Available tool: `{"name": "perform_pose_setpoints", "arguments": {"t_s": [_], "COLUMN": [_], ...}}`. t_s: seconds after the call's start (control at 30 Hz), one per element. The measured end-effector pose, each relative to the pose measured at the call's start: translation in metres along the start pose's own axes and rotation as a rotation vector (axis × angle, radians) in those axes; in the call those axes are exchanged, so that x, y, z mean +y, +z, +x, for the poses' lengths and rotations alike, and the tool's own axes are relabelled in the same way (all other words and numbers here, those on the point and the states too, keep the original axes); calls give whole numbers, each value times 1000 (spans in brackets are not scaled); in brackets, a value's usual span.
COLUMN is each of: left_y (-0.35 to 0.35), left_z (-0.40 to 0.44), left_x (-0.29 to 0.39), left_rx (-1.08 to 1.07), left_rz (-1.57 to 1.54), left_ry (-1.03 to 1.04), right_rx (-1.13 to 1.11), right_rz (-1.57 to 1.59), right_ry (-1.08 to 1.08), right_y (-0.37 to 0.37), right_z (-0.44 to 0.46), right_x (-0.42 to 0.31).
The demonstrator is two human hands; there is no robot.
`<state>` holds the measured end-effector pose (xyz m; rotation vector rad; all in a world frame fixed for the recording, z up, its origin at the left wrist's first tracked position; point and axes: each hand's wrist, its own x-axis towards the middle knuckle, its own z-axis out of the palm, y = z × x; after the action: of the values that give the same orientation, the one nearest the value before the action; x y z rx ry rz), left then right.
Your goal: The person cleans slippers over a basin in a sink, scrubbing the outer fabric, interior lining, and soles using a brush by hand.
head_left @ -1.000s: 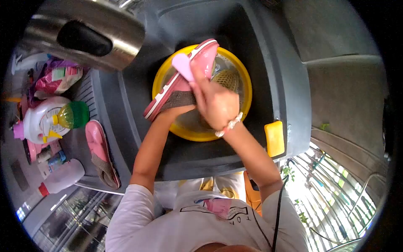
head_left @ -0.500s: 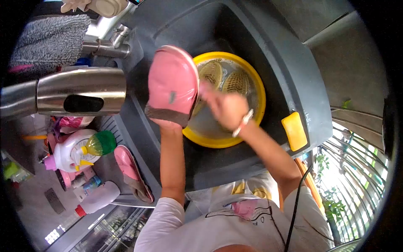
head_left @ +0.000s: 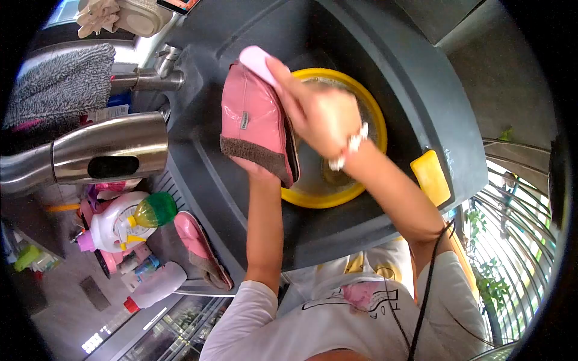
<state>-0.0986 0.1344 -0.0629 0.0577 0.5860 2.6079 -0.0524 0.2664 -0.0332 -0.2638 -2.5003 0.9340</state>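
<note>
My left hand [head_left: 251, 168] is pushed into a pink slipper [head_left: 250, 111] with a brown fuzzy cuff and holds it up over the dark sink. The fingers are hidden inside it. My right hand [head_left: 325, 117] is closed round a pale pink scrubbing brush [head_left: 257, 64], which lies against the slipper's toe end; its bristles are out of sight. Behind the slipper and right hand, a yellow basin [head_left: 376, 129] of cloudy water sits in the sink. A textured sole in the basin is mostly covered by my right hand and wrist.
A second pink slipper [head_left: 201, 249] lies on the counter left of the sink, near several bottles, including a green and yellow spray bottle [head_left: 155, 210]. A steel faucet [head_left: 120, 147] juts in from the left. A yellow sponge [head_left: 430, 177] rests on the sink's right rim.
My right hand and the brush have moved up and left, from the slipper's side edge to its toe. The slipper has turned, showing more of its edge, and shifted slightly right.
</note>
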Motion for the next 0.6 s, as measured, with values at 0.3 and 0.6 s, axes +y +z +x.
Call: {"name": "perform_pose_setpoints", "arguments": {"t_s": [0.3,0.6], "left_y": [-3,-27], "left_z": [4,1], "left_x": [-7,-7], "left_rx": [147,-207], "left_rz": [172,17], "left_ry": [7,-141], "right_rx": [-124,-148], "right_rz": [-5,26], "right_ry": [58,16], "right_y": [-3,13], "right_z": [-29,-101], "right_x": [0,-17]}}
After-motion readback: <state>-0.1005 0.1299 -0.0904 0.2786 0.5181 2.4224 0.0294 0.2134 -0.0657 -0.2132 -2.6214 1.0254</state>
